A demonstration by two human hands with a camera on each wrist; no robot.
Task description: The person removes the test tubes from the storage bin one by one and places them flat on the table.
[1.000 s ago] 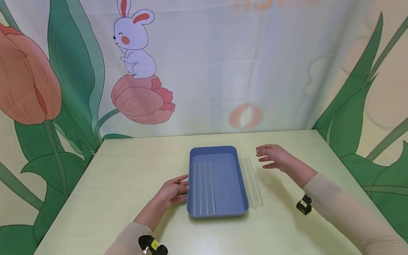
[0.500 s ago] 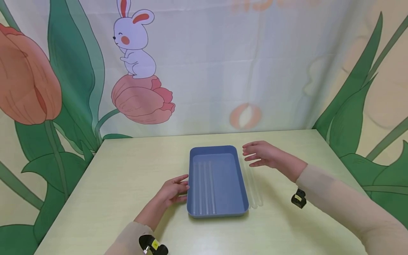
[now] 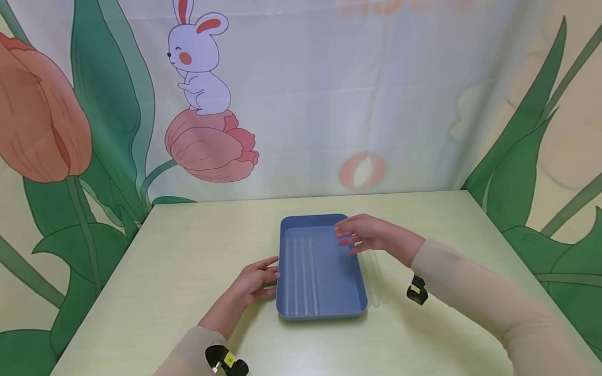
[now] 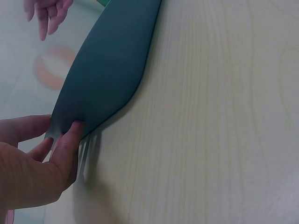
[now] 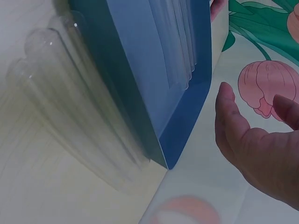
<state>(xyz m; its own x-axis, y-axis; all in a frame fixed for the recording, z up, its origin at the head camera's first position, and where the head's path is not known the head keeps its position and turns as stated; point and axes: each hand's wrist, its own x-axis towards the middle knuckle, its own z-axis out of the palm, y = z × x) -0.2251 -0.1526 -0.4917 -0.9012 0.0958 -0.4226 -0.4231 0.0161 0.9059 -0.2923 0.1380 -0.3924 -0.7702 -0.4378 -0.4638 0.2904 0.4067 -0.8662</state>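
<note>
A blue rectangular tray lies on the table, with several clear test tubes side by side along its left half. My left hand rests its extended fingers against the tray's left wall; the left wrist view shows the fingertips touching that wall. Over the tray's far right edge hovers my right hand, fingers loosely spread and holding nothing. More clear test tubes lie on the table along the tray's right side, partly hidden by the right forearm in the head view.
The pale wood-grain table extends around the tray on all sides. Behind it hangs a printed cloth with a rabbit and tulips. A small black camera sits on the right wrist and another camera on the left.
My right hand has moved left, from the table beyond the loose test tubes to above the tray's right edge. The left hand, tray and tubes have stayed put.
</note>
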